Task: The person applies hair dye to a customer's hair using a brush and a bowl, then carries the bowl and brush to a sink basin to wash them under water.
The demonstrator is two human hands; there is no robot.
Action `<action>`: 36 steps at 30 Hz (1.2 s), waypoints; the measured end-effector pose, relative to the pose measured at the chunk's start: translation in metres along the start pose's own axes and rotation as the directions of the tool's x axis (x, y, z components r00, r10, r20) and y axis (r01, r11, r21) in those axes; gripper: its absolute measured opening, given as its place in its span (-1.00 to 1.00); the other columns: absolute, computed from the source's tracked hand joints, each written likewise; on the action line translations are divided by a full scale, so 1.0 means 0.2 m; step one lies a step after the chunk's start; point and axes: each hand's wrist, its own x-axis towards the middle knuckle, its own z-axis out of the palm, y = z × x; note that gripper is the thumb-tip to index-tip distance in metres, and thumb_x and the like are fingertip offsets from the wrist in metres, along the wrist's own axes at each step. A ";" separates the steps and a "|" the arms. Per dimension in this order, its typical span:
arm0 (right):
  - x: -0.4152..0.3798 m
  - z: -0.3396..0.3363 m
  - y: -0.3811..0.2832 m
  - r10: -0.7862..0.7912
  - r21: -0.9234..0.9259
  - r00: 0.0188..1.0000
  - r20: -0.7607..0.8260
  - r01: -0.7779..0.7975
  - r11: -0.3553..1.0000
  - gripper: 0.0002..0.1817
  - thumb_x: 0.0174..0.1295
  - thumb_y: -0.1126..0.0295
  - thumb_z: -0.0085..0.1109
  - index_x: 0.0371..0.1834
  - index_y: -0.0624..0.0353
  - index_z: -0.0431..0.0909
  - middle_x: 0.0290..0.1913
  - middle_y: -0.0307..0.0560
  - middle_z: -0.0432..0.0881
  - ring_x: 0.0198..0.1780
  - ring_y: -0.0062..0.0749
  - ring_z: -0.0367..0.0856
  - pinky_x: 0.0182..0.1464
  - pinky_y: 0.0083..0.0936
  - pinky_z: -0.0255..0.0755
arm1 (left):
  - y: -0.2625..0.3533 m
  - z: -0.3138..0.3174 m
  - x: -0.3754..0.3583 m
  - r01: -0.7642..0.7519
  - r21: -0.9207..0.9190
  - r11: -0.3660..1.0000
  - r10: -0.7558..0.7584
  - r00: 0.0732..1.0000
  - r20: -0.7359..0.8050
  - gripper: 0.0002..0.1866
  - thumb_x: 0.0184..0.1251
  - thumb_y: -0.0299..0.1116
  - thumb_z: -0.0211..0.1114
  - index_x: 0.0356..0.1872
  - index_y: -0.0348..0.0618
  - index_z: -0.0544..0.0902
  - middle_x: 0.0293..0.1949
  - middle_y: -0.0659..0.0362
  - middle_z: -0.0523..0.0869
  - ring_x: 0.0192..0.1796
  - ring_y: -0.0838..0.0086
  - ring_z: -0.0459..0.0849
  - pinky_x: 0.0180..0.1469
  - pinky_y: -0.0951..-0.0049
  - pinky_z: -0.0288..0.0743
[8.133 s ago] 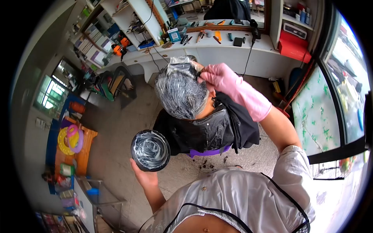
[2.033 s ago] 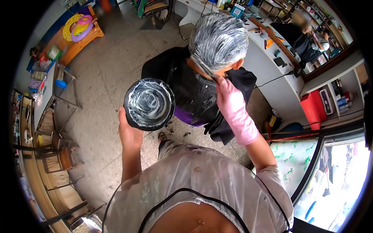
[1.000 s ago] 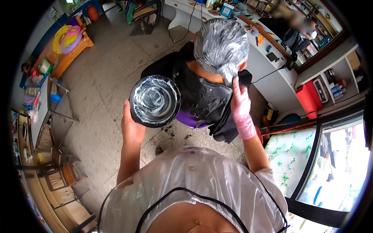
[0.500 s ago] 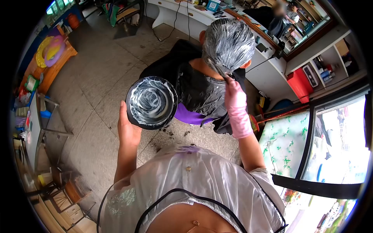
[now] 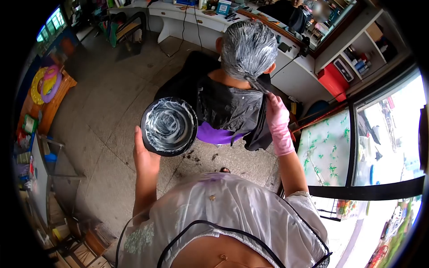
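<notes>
My left hand (image 5: 146,156) is bare and closed around the side of a black bowl (image 5: 194,127), thumb along its outer wall. Whitish cream (image 5: 167,125) lies swirled inside it. My right hand (image 5: 278,116), in a pink glove, grips the handle of a dark hair dye brush (image 5: 260,86). The brush's head end touches the lower back of a seated person's hair (image 5: 250,49), just above the nape. White cream coats that hair, combed backward in streaks. A black cape (image 5: 230,105) covers the person's shoulders.
Ahead runs a white counter (image 5: 205,21) with small items under a mirror (image 5: 328,27). Shelves and a red box (image 5: 333,81) are to the right, beside a window (image 5: 389,129). At left are a wooden bench (image 5: 62,96) with swim rings and a table (image 5: 39,169).
My right hand and the brush have moved right and slightly down relative to the person's head. My view has shifted a little; the left hand still holds the bowl.
</notes>
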 end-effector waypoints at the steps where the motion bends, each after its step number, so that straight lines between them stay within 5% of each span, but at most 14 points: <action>1: -0.05 0.01 0.06 -0.028 0.056 0.988 -0.149 0.037 0.998 -0.80 0.11 0.52 0.05 -0.17 0.10 0.49 -0.46 -0.06 0.52 -0.48 -0.19 0.53 -0.45 -0.46 0.43 | 0.00 0.00 0.00 0.001 0.004 1.000 -0.001 1.000 -0.023 -0.40 0.30 0.06 -0.09 0.15 -0.26 0.30 0.10 0.08 0.42 0.14 0.36 0.41 0.15 0.29 0.30; 4: -0.13 0.14 0.19 0.055 0.372 0.925 -0.376 0.097 0.923 -0.65 0.11 0.60 0.01 0.01 0.13 0.40 -0.35 -0.02 0.49 -0.44 -0.24 0.53 -0.42 -0.48 0.43 | 0.00 0.01 0.00 0.023 0.018 1.000 -0.024 1.000 0.011 -0.40 0.31 0.06 -0.10 0.15 -0.25 0.30 0.10 0.09 0.43 0.14 0.37 0.40 0.15 0.30 0.30; 6: -0.10 0.15 0.05 0.132 0.172 0.956 -0.262 -0.089 0.981 -0.52 0.10 0.63 -0.02 0.14 0.10 0.30 -0.29 -0.04 0.47 -0.39 -0.30 0.52 -0.38 -0.52 0.42 | 0.01 0.01 -0.01 0.047 0.020 0.999 -0.047 0.999 0.007 -0.42 0.32 0.05 -0.11 0.15 -0.24 0.31 0.11 0.10 0.42 0.15 0.37 0.40 0.15 0.30 0.29; 9: -0.11 0.34 -0.03 0.214 0.343 0.970 -0.114 -0.163 0.925 -0.37 0.04 0.72 -0.11 0.25 0.06 0.21 -0.35 -0.10 0.39 -0.38 -0.38 0.40 -0.34 -0.53 0.38 | 0.01 0.02 -0.02 0.053 -0.001 0.999 -0.053 0.999 0.013 -0.44 0.33 0.03 -0.11 0.14 -0.23 0.32 0.11 0.10 0.42 0.14 0.37 0.39 0.18 0.30 0.26; 14: -0.25 0.24 -0.18 0.153 0.259 0.987 0.050 -0.161 0.953 -0.50 0.06 0.68 -0.04 0.15 0.14 0.34 -0.38 -0.19 0.41 -0.38 -0.45 0.39 -0.32 -0.56 0.35 | 0.01 0.07 -0.03 0.030 0.000 1.000 -0.030 0.998 0.047 -0.44 0.33 0.02 -0.10 0.12 -0.28 0.32 0.09 0.09 0.44 0.14 0.38 0.39 0.19 0.33 0.25; 15: -0.23 0.24 -0.20 0.372 0.810 0.916 0.149 -0.329 0.486 -0.63 0.12 0.59 0.00 0.04 0.21 0.38 -0.39 -0.19 0.42 -0.37 -0.48 0.39 -0.31 -0.59 0.34 | -0.01 0.04 -0.01 0.038 -0.011 0.999 -0.037 0.999 0.035 -0.45 0.34 0.01 -0.11 0.11 -0.29 0.33 0.07 0.09 0.45 0.13 0.39 0.40 0.18 0.34 0.25; 16: -0.20 0.21 -0.26 0.462 0.923 0.801 0.380 -0.297 -0.244 -0.74 0.17 0.51 0.03 -0.06 0.27 0.42 -0.40 -0.20 0.43 -0.37 -0.51 0.38 -0.30 -0.62 0.33 | -0.01 0.04 0.00 0.020 -0.001 1.000 -0.020 0.999 0.028 -0.46 0.35 0.01 -0.12 0.09 -0.28 0.35 0.05 0.08 0.47 0.12 0.41 0.42 0.19 0.35 0.26; 18: -0.18 0.06 -0.41 0.311 0.824 0.806 0.504 -0.341 -0.453 -0.80 0.24 0.40 0.00 -0.23 0.36 0.43 -0.42 -0.18 0.48 -0.33 -0.55 0.40 -0.19 -0.69 0.31 | -0.02 0.05 0.00 -0.047 0.105 0.993 0.041 0.997 0.061 -0.46 0.34 0.03 -0.14 0.06 -0.27 0.36 0.02 0.07 0.49 0.07 0.42 0.46 0.14 0.38 0.33; 20: -0.15 -0.07 -0.57 0.009 0.788 0.947 0.321 -0.272 0.553 -0.80 0.23 0.42 -0.01 -0.17 0.33 0.43 -0.45 -0.14 0.51 -0.40 -0.49 0.47 -0.27 -0.68 0.38 | -0.02 0.07 -0.02 -0.035 0.203 0.978 0.030 0.999 0.026 -0.43 0.34 0.07 -0.17 0.05 -0.28 0.36 -0.02 0.07 0.51 0.03 0.44 0.51 0.08 0.42 0.40; 21: -0.11 -0.14 -0.66 -0.213 0.479 0.939 0.269 0.061 0.876 -0.78 0.23 0.43 -0.02 -0.12 0.31 0.42 -0.46 -0.11 0.52 -0.45 -0.45 0.50 -0.32 -0.67 0.42 | -0.02 0.07 -0.02 -0.049 0.237 0.970 0.038 0.998 0.048 -0.40 0.34 0.10 -0.19 0.04 -0.30 0.37 -0.05 0.08 0.53 -0.01 0.44 0.54 0.05 0.43 0.43; 26: -0.12 -0.03 -0.83 -0.216 0.170 0.889 0.404 0.160 0.972 -0.87 0.12 0.46 0.03 -0.25 0.15 0.43 -0.41 -0.01 0.54 -0.40 -0.13 0.56 -0.44 -0.36 0.42 | -0.03 0.11 -0.05 -0.180 0.378 0.908 0.145 0.982 0.120 -0.34 0.34 0.14 -0.27 -0.08 -0.36 0.47 -0.14 0.06 0.58 -0.05 0.45 0.55 0.05 0.46 0.40; 32: -0.10 -0.04 -0.77 -0.557 0.492 0.758 0.338 0.362 0.792 -0.90 0.11 0.46 0.06 -0.31 0.19 0.49 -0.42 0.01 0.55 -0.39 -0.15 0.56 -0.42 -0.42 0.43 | -0.01 0.09 -0.03 -0.126 0.375 0.918 0.091 0.990 0.110 -0.32 0.34 0.15 -0.30 -0.07 -0.39 0.46 -0.15 0.05 0.58 -0.08 0.46 0.56 -0.01 0.48 0.43; 34: -0.01 -0.14 -0.86 -0.239 0.334 0.827 0.508 0.067 0.940 -0.89 0.11 0.49 0.06 -0.28 0.19 0.50 -0.41 0.03 0.55 -0.36 -0.16 0.57 -0.37 -0.44 0.45 | 0.00 0.07 -0.04 -0.107 0.356 0.928 0.059 0.988 0.144 -0.34 0.32 0.14 -0.24 0.06 -0.34 0.35 -0.03 0.06 0.53 0.02 0.42 0.52 0.09 0.41 0.38; 36: -0.04 -0.04 -0.84 -0.397 0.395 0.846 0.355 0.249 0.884 -0.86 0.09 0.51 0.06 -0.27 0.18 0.49 -0.39 0.05 0.55 -0.36 -0.15 0.57 -0.38 -0.43 0.45 | -0.01 0.08 -0.04 -0.147 0.391 0.909 0.104 0.986 0.128 -0.31 0.34 0.15 -0.30 -0.07 -0.39 0.45 -0.15 0.04 0.58 -0.07 0.44 0.57 0.01 0.47 0.43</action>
